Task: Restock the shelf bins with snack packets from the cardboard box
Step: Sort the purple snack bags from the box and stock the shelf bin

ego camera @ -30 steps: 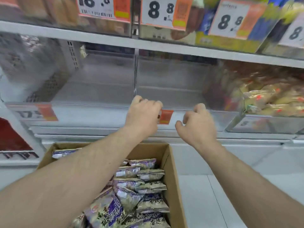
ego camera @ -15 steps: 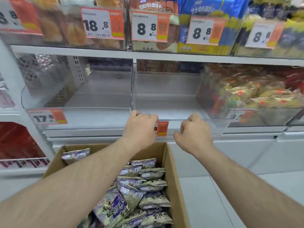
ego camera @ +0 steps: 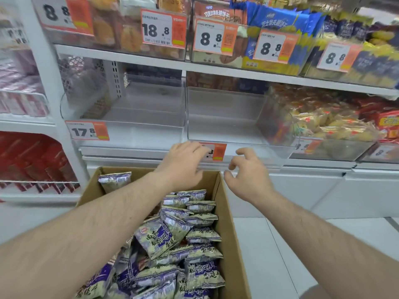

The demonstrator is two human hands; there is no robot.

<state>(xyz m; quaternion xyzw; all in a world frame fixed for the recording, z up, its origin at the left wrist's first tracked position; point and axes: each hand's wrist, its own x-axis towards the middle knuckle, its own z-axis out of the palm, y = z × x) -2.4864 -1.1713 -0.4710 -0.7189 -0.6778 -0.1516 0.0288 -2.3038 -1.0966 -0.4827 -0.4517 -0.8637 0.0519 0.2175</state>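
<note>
An open cardboard box (ego camera: 232, 229) stands on the floor below me, filled with several purple-and-green snack packets (ego camera: 172, 244). Straight ahead, two clear shelf bins hold nothing: the left bin (ego camera: 138, 130) with a 17.8 tag and the middle bin (ego camera: 237, 134) with an orange price tag. My left hand (ego camera: 183, 162) hovers just below the middle bin's front lip, fingers relaxed and empty. To its right, my right hand (ego camera: 248, 175) hangs with loosely curled fingers, holding nothing. Both hands are above the box's far edge.
A clear bin (ego camera: 328, 137) of yellow-orange packets sits to the right. The upper shelf (ego camera: 237, 72) carries stocked bins with price tags. Red packets (ego camera: 32, 160) fill a rack at left. White tiled floor (ego camera: 280, 255) lies to the right of the box.
Both hands have let go of the middle bin's front edge and drawn back and down toward the box, fingers loosening. The view has tilted up a little.
</note>
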